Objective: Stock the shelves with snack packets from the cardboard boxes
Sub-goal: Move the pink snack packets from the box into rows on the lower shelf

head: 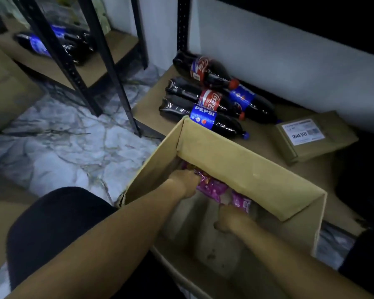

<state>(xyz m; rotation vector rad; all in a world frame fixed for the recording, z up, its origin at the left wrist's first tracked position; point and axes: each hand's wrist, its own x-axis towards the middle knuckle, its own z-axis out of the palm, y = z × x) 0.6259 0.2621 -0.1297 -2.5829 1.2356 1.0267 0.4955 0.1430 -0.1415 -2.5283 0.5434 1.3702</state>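
Note:
An open cardboard box (242, 160) stands in front of me, its far flap raised. Both my hands are down inside it. My left hand (186, 182) grips a pink snack packet (212, 187) at the box's far left. My right hand (227, 219) holds the edge of another pink packet (243, 202) to the right. The far wall of the box hides the rest of the packets. The low wooden shelf (151, 106) lies just beyond the box.
Several cola bottles (209, 104) lie on the low shelf behind the box, beside a small flat labelled carton (311, 137). A black metal rack (78, 67) with more bottles stands at the left on the marble floor (58, 145). My dark-clad knee (52, 229) is at lower left.

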